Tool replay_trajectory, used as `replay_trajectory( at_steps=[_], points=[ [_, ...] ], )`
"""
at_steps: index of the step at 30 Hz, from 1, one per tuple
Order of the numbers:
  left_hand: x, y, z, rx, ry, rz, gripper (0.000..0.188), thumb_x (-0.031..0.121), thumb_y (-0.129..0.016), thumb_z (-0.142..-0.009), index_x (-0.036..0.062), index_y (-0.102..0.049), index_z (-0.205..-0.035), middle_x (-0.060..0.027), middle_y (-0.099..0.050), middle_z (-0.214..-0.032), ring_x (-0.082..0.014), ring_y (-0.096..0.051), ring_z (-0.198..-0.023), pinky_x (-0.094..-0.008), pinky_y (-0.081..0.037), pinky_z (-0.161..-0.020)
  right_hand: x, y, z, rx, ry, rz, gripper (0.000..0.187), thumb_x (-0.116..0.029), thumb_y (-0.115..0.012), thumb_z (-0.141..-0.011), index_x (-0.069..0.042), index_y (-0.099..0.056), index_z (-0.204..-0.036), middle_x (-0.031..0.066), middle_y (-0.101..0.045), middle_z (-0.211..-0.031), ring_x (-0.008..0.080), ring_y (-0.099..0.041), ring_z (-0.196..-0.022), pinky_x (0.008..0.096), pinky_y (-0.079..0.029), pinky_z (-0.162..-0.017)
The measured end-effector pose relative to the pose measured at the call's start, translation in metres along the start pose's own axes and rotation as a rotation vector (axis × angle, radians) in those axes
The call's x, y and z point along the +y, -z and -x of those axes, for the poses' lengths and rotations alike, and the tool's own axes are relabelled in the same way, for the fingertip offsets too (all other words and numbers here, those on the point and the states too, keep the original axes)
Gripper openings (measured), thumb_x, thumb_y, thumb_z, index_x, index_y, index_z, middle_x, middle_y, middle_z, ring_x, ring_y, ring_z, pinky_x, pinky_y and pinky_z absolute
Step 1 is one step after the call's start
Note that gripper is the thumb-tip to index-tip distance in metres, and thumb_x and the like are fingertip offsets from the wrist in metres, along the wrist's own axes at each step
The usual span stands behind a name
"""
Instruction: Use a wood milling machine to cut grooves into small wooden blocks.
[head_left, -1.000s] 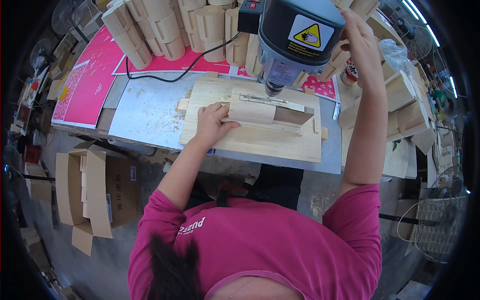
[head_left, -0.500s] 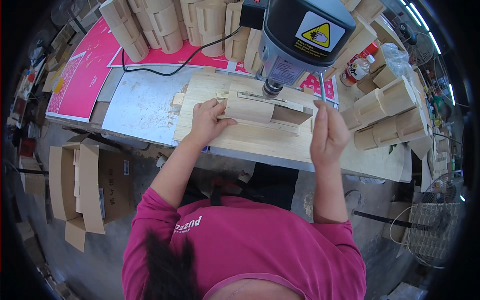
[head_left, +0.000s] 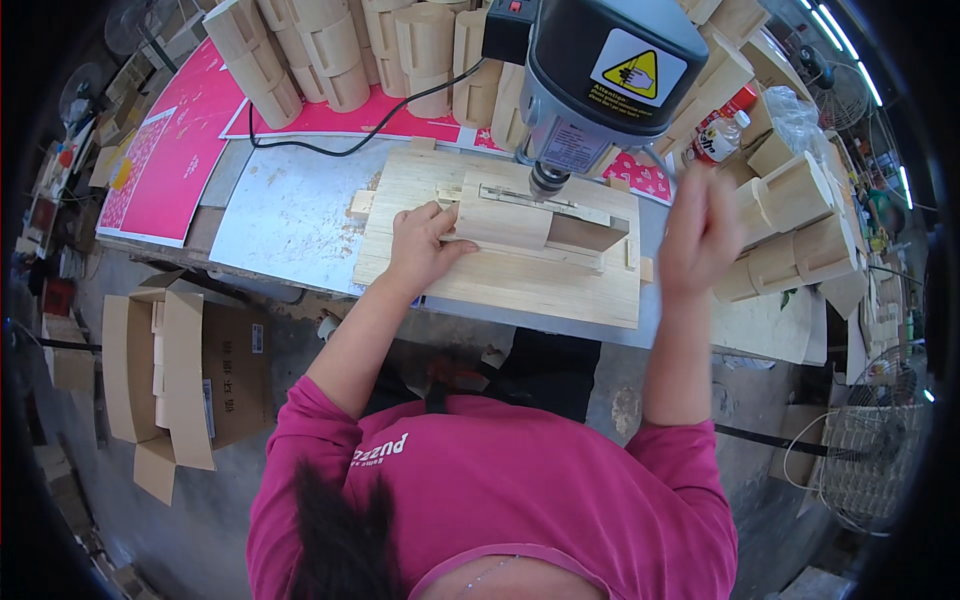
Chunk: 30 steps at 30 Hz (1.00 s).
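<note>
A bench drill press (head_left: 610, 70) stands over the table, its chuck (head_left: 548, 182) just above a pale wooden block (head_left: 500, 218) with a slotted top and a hollow right end. The block sits on a flat wooden board (head_left: 490, 292) with narrow strips along it. My left hand (head_left: 425, 245) grips the block's left end, thumb in front and fingers behind. Raised to the right of the drill, my right hand (head_left: 703, 230) is closed and smeared by motion. Its fist covers the outer end of the drill's lever (head_left: 655, 158).
Several carved wooden cylinders (head_left: 335, 60) line the back, and more wooden cylinders (head_left: 790, 225) lie at the right near a bottle (head_left: 722, 135). A black cable (head_left: 370, 130) crosses pink printed sheets (head_left: 170, 165). An open carton (head_left: 190, 370) stands on the floor at left.
My right hand has swung up and to the right, and the lever with it. My left hand keeps its hold on the block. The view has shifted slightly.
</note>
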<state>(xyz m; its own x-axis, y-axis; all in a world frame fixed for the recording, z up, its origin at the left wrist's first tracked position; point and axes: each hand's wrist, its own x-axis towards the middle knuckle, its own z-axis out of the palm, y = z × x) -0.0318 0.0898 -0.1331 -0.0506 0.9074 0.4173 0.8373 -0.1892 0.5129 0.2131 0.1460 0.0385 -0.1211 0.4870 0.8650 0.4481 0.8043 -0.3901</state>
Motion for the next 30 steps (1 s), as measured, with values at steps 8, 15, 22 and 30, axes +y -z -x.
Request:
replay_trajectory(
  at_steps=[8, 15, 22, 30],
  points=[
    [0.036, -0.017, -0.008, 0.042, -0.038, -0.02, 0.047, 0.036, -0.073, -0.062, 0.0119, -0.062, -0.101, -0.0013, -0.05, -0.073, -0.0191, -0.051, -0.073, -0.0361, -0.03, -0.072, 0.065, -0.028, -0.114, -0.198, -0.19, 0.049, 0.041, -0.034, -0.05, -0.086, 0.006, -0.058, -0.084, 0.0068, -0.052, -0.067, 0.0105, -0.05, -0.063, 0.0276, -0.039, -0.058],
    [0.032, -0.017, -0.009, 0.041, -0.033, -0.038, 0.048, 0.037, -0.073, -0.062, 0.0102, -0.062, -0.1, -0.0013, -0.051, -0.073, -0.0195, -0.05, -0.074, -0.0356, -0.029, -0.072, -0.001, 0.001, -0.066, -0.11, -0.08, 0.104, 0.022, -0.015, -0.053, -0.085, 0.0, -0.051, -0.069, 0.0124, -0.044, -0.055, 0.0177, -0.044, -0.048, 0.027, -0.038, -0.049],
    [0.033, -0.015, -0.009, 0.041, -0.034, -0.039, 0.047, 0.035, -0.074, -0.062, 0.0138, -0.062, -0.102, -0.0005, -0.051, -0.073, -0.0185, -0.05, -0.075, -0.0352, -0.029, -0.072, -0.012, 0.003, 0.028, -0.106, -0.187, -0.056, 0.01, -0.002, -0.052, -0.082, 0.004, -0.06, -0.081, 0.0097, -0.047, -0.056, 0.0186, -0.046, -0.047, 0.0275, -0.035, -0.046],
    [0.03, -0.02, -0.007, 0.055, -0.049, 0.001, 0.057, 0.036, -0.074, -0.06, 0.0141, -0.061, -0.111, -0.0008, -0.05, -0.073, -0.0178, -0.049, -0.073, -0.0362, -0.028, -0.07, 0.037, -0.04, 0.083, 0.004, 0.062, -0.093, 0.014, 0.002, -0.052, -0.077, 0.003, -0.059, -0.089, 0.0114, -0.052, -0.067, 0.0227, -0.048, -0.057, 0.0324, -0.037, -0.053]
  ],
)
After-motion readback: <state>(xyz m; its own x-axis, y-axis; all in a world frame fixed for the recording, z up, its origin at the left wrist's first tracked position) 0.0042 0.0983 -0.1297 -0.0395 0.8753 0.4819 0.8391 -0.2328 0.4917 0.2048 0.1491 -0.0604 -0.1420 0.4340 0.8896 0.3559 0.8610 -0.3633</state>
